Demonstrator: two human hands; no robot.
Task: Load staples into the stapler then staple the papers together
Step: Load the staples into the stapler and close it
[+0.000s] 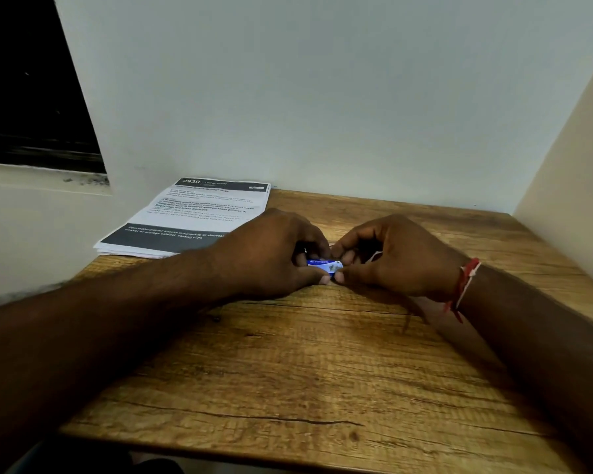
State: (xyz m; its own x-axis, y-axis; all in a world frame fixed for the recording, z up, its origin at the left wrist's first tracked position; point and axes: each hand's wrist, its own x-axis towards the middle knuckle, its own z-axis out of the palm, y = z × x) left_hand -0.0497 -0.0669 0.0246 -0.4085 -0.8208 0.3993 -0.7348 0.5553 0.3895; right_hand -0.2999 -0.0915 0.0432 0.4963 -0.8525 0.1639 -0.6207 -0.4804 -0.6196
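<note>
A small blue and white staple box (pixel 323 264) sits low over the wooden table (pixel 305 371), pinched between both hands. My left hand (pixel 271 253) grips its left end with thumb and fingers. My right hand (pixel 396 256) grips its right end; a red and white thread circles that wrist. Most of the box is hidden by the fingers. A stack of printed papers (pixel 192 217) with dark header bands lies flat at the table's back left corner, just behind my left hand. No stapler is visible.
A pale wall runs along the table's far edge, and a cream panel (pixel 569 186) closes the right side. A dark window opening (pixel 31 97) sits at the upper left above a ledge. The table's near edge is at the bottom.
</note>
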